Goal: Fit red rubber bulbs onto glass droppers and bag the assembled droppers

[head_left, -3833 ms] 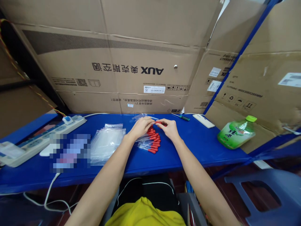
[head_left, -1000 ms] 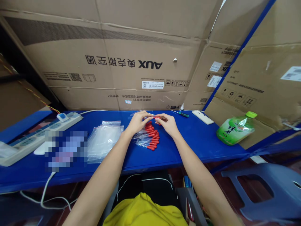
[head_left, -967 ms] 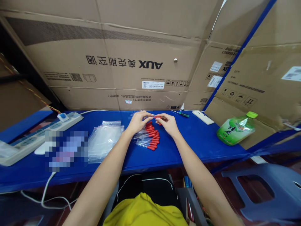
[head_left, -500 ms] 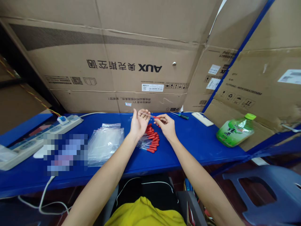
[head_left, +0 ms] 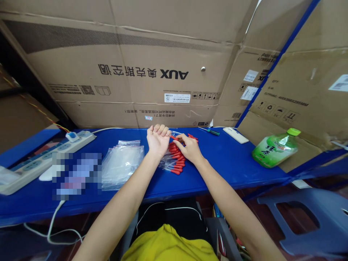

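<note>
Between my hands is a glass dropper with a red rubber bulb. My right hand pinches the bulb between thumb and fingers. My left hand, palm up, has its fingers curled in around the dropper's tube end, which they hide. Directly below both hands lies a pile of similar droppers, their red bulbs pointing right and clear tubes pointing left. A few more red bulbs show behind my right hand. Left of my left forearm rests a stack of clear zip bags.
On the left are a power strip and a blurred-out device with a white cable. A screwdriver, a white phone-like slab and a green tea bottle lie to the right. Cardboard walls the back.
My left hand's fingers have gone from spread to curled in around the tube. My right hand has shifted slightly left and down, bringing the bulb closer to the left hand.
</note>
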`<action>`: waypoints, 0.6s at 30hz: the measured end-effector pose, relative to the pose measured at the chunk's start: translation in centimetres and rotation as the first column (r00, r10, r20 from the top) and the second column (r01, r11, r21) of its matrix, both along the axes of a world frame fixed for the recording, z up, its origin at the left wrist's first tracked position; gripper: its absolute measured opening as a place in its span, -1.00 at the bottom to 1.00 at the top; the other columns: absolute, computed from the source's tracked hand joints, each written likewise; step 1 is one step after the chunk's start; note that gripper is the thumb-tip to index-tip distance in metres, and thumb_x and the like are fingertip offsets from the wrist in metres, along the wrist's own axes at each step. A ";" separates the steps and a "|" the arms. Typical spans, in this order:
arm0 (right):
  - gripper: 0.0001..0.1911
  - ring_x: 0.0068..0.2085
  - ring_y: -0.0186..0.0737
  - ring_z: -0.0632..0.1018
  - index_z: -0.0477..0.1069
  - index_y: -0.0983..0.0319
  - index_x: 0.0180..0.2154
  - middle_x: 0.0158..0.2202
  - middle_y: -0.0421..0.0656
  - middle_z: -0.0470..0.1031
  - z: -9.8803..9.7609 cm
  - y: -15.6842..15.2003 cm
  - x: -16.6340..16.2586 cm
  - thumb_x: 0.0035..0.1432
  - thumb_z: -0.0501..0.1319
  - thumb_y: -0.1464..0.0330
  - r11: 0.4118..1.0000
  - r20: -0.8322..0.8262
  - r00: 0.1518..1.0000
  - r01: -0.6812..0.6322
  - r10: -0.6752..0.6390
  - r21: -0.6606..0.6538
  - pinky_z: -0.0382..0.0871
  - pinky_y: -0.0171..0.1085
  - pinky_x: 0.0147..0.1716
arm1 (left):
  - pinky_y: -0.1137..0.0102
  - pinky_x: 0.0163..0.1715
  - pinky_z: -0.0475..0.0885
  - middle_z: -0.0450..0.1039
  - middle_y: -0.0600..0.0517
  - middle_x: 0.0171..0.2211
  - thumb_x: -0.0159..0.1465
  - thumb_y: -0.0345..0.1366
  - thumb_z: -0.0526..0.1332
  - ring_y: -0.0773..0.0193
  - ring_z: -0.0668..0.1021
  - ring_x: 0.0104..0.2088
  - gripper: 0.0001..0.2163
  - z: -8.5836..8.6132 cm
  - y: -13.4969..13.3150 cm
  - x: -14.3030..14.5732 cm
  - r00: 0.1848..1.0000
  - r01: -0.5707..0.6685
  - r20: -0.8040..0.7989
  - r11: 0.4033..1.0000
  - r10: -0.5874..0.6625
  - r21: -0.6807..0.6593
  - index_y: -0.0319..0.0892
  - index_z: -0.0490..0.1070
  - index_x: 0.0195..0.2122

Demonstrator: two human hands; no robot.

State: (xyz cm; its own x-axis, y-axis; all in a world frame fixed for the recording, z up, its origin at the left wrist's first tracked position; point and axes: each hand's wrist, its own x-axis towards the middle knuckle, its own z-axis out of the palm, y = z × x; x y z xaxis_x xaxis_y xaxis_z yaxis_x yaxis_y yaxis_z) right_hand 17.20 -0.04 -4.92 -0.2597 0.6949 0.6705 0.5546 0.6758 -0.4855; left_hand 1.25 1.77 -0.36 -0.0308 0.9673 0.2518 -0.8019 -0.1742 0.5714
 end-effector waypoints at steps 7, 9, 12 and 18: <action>-0.67 -0.27 -0.10 0.51 0.45 0.22 -0.20 -0.35 -0.06 0.52 0.2 -0.1 -0.1 0.51 0.02 0.21 0.973 0.327 0.931 0.092 -0.159 0.210 0.28 -0.20 -0.21 | 0.43 -0.59 0.17 -0.21 0.15 -0.58 0.52 -0.19 -0.13 0.36 0.00 -0.61 -0.55 0.2 -0.3 -0.1 1.000 -0.001 -0.004 1.000 0.001 0.012 -0.12 -0.14 -0.56; -0.67 -0.28 -0.11 0.48 0.45 0.21 -0.22 -0.36 -0.08 0.49 0.2 -0.1 -0.1 0.52 0.00 0.23 0.971 0.333 0.931 0.071 -0.146 0.229 0.26 -0.20 -0.22 | 0.42 -0.60 0.16 -0.21 0.15 -0.59 0.52 -0.18 -0.12 0.36 0.00 -0.61 -0.54 0.1 -0.3 -0.1 1.000 0.001 -0.007 1.000 0.000 0.009 -0.12 -0.14 -0.57; -0.66 -0.29 -0.12 0.45 0.45 0.19 -0.23 -0.38 -0.09 0.46 0.2 -0.1 -0.1 0.52 -0.01 0.24 0.968 0.320 0.938 0.052 -0.132 0.247 0.26 -0.20 -0.22 | 0.41 -0.60 0.16 -0.21 0.15 -0.60 0.51 -0.18 -0.14 0.35 0.00 -0.61 -0.55 0.1 -0.4 -0.1 1.000 0.011 0.003 1.000 -0.011 0.000 -0.11 -0.15 -0.56; -0.64 -0.29 -0.11 0.43 0.45 0.19 -0.27 -0.41 -0.10 0.42 0.3 -0.3 0.0 0.52 -0.01 0.24 0.971 0.301 0.947 0.037 -0.109 0.235 0.26 -0.19 -0.24 | 0.38 -0.58 0.15 -0.19 0.13 -0.60 0.50 -0.23 -0.20 0.34 0.01 -0.61 -0.59 0.1 -0.4 -0.1 0.998 0.051 0.044 0.998 -0.050 -0.021 -0.11 -0.15 -0.55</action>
State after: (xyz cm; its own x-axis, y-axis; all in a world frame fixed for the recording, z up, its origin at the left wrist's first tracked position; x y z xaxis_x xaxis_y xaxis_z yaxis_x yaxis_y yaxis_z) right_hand 17.19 -0.35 -4.65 -0.4338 0.5611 0.7049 0.7046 0.6989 -0.1227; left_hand 1.19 1.32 -0.30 0.0076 0.9732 0.2298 -0.8335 -0.1208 0.5392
